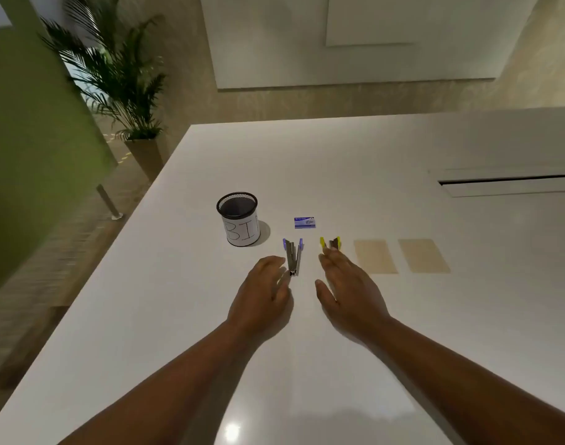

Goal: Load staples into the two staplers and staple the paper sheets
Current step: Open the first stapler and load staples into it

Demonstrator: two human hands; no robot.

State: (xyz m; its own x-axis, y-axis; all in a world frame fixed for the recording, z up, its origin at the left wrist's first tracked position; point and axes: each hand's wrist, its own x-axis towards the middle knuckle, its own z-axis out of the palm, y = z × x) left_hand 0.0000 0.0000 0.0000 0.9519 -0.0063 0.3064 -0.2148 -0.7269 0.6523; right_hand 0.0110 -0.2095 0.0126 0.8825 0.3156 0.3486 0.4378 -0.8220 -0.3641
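Head view, near to far. Left hand (264, 292) fingers relaxed, holding nothing, just left of purple stapler (293, 256); stapler splayed apart, long axis running away from viewer. Right hand (345, 285) flat, empty, fingertips at yellow stapler (331, 244). Two paper sheets (400, 255) right. Staple box (304, 222) beyond, print unreadable. Mesh cup (238, 220) label reads "BI".

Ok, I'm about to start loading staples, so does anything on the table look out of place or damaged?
Nothing stands out. Purple stapler and yellow stapler lie side by side, the staple box behind them, two paper sheets flat to the right.
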